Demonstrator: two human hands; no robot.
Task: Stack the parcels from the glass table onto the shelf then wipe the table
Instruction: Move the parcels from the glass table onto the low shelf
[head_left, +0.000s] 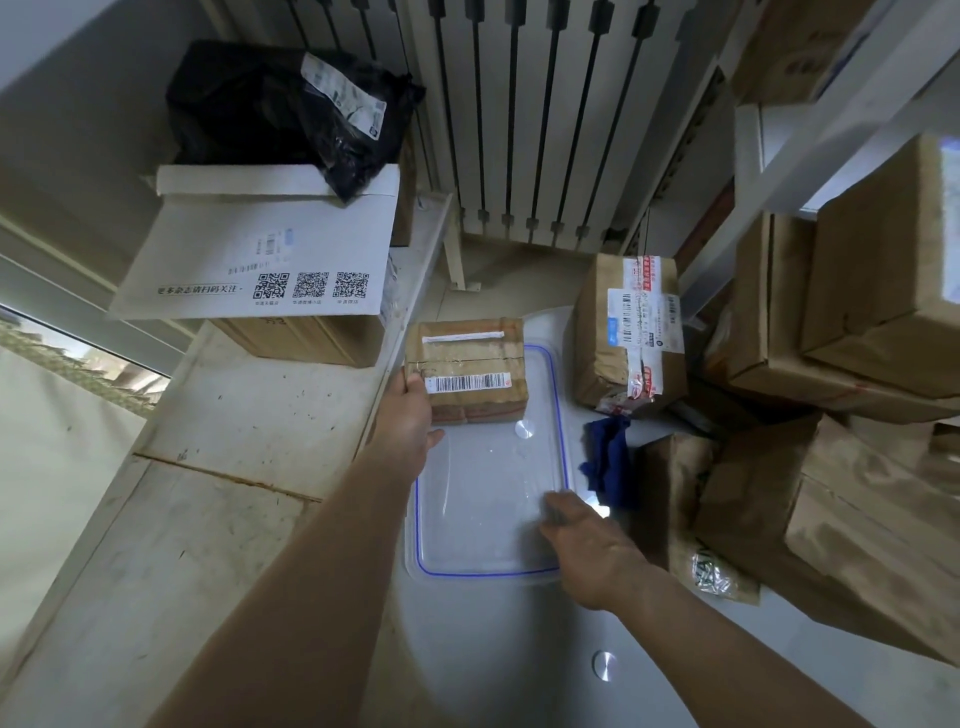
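The left hand (410, 415) grips the small parcel (467, 369) at its left near corner, with the fingers (411, 380) curled on the side and the thumb along the near face. The right hand (582, 540) lies flat on the right edge of the clear lid (488, 519), fingers apart and fairly straight, slightly blurred.

The small parcel is brown cardboard with clear tape and a barcode strip, and it sits on the far end of the lid.

The lid, edged with a blue line, lies on the grey glass tabletop (493, 649). Just right of it is a crumpled blue cloth (608, 462). Right and beyond stands a taped, labelled parcel (628, 332), and further right is a heap of brown parcels (779, 519). Left of the lid runs a scuffed pale shelf (234, 415) holding a white carton (260, 254) and a black bag (291, 109). Beyond the lid is a white radiator (519, 104).
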